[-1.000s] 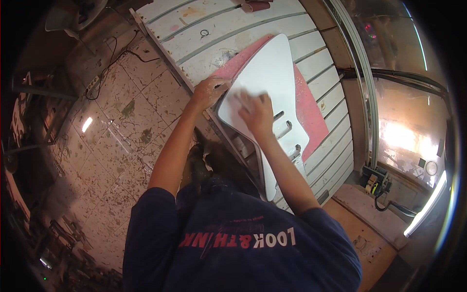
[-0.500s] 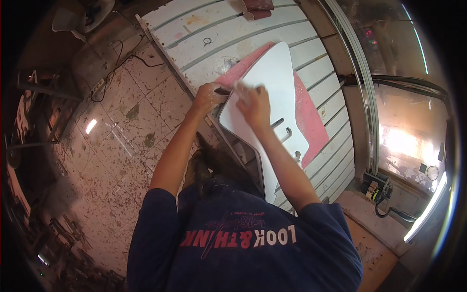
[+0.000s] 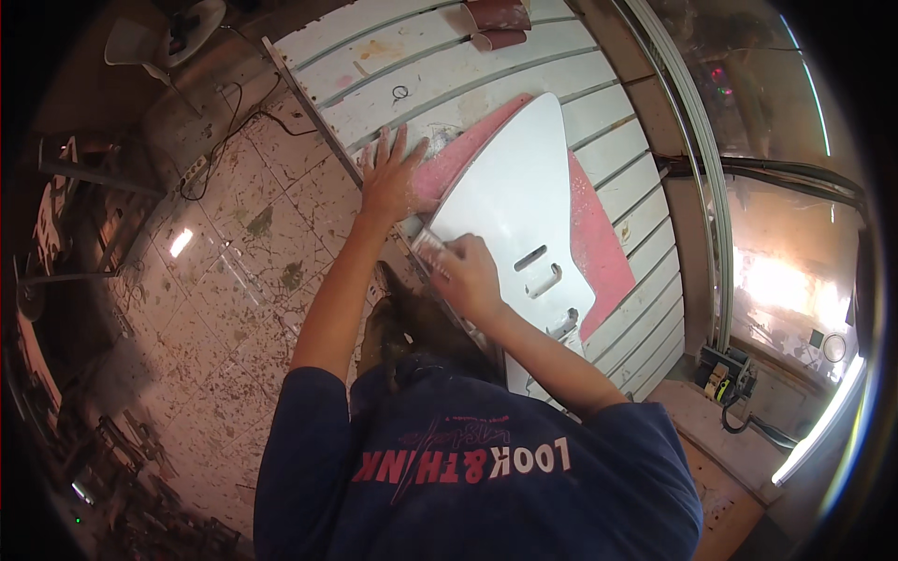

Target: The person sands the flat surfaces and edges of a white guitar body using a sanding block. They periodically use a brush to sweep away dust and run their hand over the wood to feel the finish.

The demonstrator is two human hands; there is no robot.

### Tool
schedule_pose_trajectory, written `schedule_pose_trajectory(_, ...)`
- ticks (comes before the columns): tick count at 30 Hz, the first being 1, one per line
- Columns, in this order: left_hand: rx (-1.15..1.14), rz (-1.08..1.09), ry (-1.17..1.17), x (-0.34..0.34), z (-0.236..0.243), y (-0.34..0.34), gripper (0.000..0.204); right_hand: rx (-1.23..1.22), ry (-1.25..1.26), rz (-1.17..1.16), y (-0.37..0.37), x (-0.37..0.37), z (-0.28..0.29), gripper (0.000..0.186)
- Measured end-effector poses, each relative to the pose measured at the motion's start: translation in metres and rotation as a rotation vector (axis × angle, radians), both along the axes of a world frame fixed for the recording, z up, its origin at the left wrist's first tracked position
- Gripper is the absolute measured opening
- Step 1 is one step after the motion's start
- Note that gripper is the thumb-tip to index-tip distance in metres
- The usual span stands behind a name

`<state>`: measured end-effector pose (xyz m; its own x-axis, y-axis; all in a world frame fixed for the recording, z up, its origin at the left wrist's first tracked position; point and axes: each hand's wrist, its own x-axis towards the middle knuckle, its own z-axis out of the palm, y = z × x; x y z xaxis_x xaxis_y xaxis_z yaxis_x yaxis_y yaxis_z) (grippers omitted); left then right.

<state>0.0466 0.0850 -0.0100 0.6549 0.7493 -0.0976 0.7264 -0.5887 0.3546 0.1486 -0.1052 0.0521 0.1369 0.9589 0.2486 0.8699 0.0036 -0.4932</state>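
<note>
A white, angular guitar body (image 3: 514,187) with cut-out slots lies on a pink sheet (image 3: 603,243). My right hand (image 3: 468,276) is closed round a small pale sanding block (image 3: 429,247) and presses it against the body's near left edge. Fingers spread, my left hand (image 3: 391,179) rests flat by the table's left edge, beside the left corner of the pink sheet. It holds nothing. The underside of the sanding block is hidden.
The slatted white table (image 3: 440,84) carries curled brown sandpaper (image 3: 498,21) at its far end and a small dark ring (image 3: 400,93). A metal rail (image 3: 687,122) runs along the right. On the stained tiled floor (image 3: 253,234) lies a power strip (image 3: 194,169) with a cable.
My right hand has moved nearer to me and left along the body's edge with the block. The left hand has come off that edge, opened and flattened farther away.
</note>
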Motion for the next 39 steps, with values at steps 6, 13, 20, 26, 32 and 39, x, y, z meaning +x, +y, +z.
schedule_pose_trajectory(6, -0.090, 0.003, -0.072, -0.004, -0.001, 0.000, 0.122, 0.018, -0.065, -0.187, 0.084, 0.079, 0.011, 0.044)
schedule_pose_trajectory(13, -0.107, 0.021, -0.021, -0.005, 0.001, 0.003, 0.124, -0.064, -0.019, 0.061, 0.011, 0.018, 0.001, 0.025)
schedule_pose_trajectory(20, -0.107, 0.000, 0.017, -0.001, 0.002, 0.004, 0.123, -0.054, -0.102, -0.198, 0.047, 0.060, 0.000, 0.045)
schedule_pose_trajectory(26, -0.128, 0.006, 0.017, -0.003, 0.000, -0.001, 0.121, -0.076, -0.032, -0.202, 0.024, 0.079, -0.001, 0.048)
schedule_pose_trajectory(32, -0.092, -0.003, -0.016, 0.000, 0.001, 0.006, 0.121, 0.031, -0.038, -0.212, -0.001, 0.058, -0.003, 0.050)
schedule_pose_trajectory(39, -0.105, -0.049, 0.103, 0.010, 0.007, 0.006, 0.129, -0.001, -0.069, -0.440, 0.016, 0.158, 0.000, 0.050)
